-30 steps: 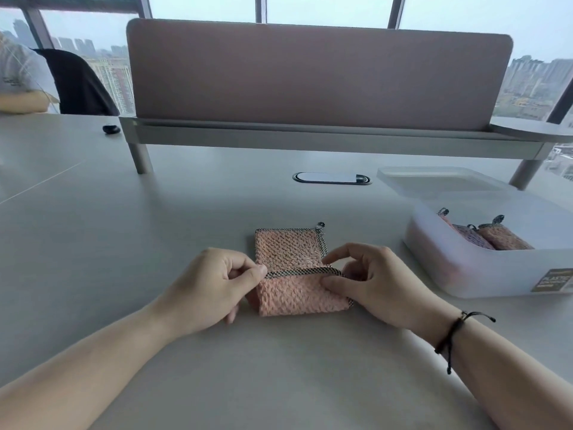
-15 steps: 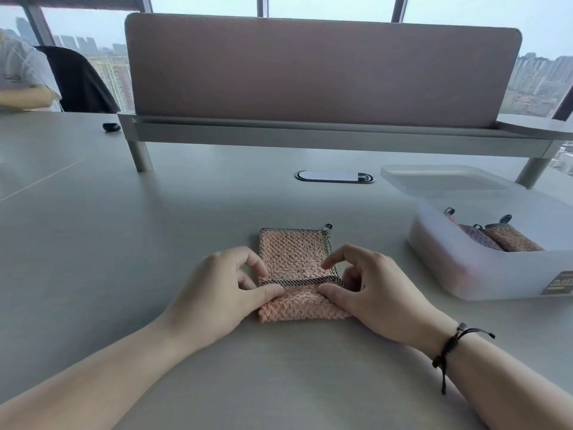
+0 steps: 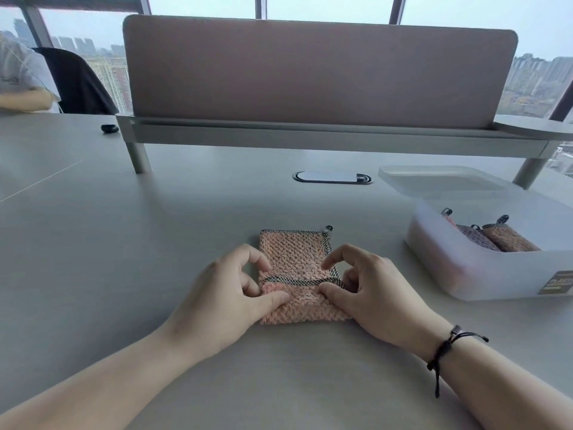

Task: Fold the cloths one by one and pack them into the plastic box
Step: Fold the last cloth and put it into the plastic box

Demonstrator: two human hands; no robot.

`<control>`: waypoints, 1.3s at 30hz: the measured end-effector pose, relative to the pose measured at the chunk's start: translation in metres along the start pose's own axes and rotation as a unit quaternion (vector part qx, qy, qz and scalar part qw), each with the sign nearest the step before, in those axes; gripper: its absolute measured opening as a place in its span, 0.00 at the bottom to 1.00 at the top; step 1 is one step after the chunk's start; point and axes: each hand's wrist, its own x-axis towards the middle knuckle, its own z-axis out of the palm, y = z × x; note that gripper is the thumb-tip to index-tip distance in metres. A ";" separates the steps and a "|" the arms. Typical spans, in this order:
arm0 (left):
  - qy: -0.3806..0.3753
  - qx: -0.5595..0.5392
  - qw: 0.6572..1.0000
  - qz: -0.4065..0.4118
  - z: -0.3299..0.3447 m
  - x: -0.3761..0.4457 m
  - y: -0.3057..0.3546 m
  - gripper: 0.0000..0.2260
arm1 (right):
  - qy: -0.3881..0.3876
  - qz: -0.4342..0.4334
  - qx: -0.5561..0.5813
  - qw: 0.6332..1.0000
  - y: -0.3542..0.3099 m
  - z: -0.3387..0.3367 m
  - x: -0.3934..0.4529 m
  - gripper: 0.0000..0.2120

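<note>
Mid-fold on the pink cloth (image 3: 294, 259), flat on the table (image 3: 124, 243).
From my feed, left hand (image 3: 229, 293) and right hand (image 3: 369, 290) both pinch its folded flap with curled fingers; box (image 3: 483, 268) sits right.

A cloth (image 3: 294, 274) lies on the bench (image 3: 124, 243) in front of the person, its near part folded over the far part. The left hand (image 3: 226, 299) sits at its left edge, the right hand (image 3: 369, 293) at its right edge, thumbs on the folded layer. To the right stands the plastic box (image 3: 483, 274) with folded cloths (image 3: 493, 240) inside; its lid (image 3: 434, 181) lies just behind it. A divider screen (image 3: 310, 69) stands across the back.
</note>
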 end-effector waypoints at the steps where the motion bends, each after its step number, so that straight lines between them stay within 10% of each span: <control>1: 0.002 0.011 1.000 0.001 0.001 0.000 0.000 0.17 | 0.001 -0.001 -0.007 1.000 0.000 0.000 0.000 0.09; 23: 0.089 0.262 0.946 0.167 0.004 -0.002 -0.001 0.08 | -0.007 -0.002 -0.140 0.990 -0.009 -0.001 -0.005 0.08; 28: -0.068 0.346 0.893 0.278 0.013 -0.012 0.007 0.27 | -0.008 0.008 -0.148 0.989 -0.013 -0.002 -0.006 0.08; 35: -0.279 0.373 0.864 0.191 0.012 -0.021 0.018 0.43 | 0.133 -0.109 -0.135 0.976 -0.022 -0.011 -0.010 0.11; 39: -0.274 0.358 0.867 0.210 0.014 -0.023 0.015 0.44 | -0.088 -0.215 -0.142 0.962 -0.042 0.001 -0.022 0.30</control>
